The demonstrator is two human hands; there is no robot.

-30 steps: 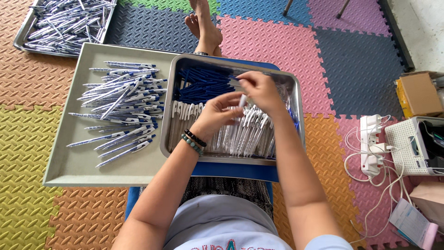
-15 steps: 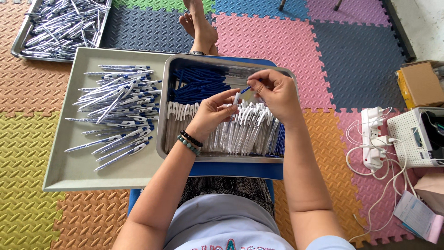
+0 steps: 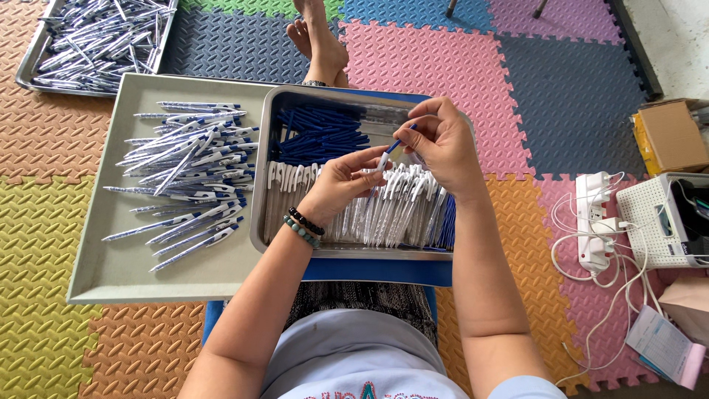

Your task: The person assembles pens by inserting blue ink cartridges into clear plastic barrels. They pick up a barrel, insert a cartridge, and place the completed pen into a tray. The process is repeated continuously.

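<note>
White-and-blue pens (image 3: 188, 174) lie on a beige tray (image 3: 111, 266), over pink, orange, yellow and grey foam mats (image 3: 413, 52).

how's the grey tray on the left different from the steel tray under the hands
The grey tray is flat, matte and shallow-rimmed; the steel tray is shiny and has deeper walls. The grey tray holds assembled white-and-blue pens in one loose heap; the steel tray holds separate parts, blue pieces at the back and white barrels in front. No hand touches the grey tray; the left hand and right hand work over the steel one. Both are rectangular and sit side by side.
</note>
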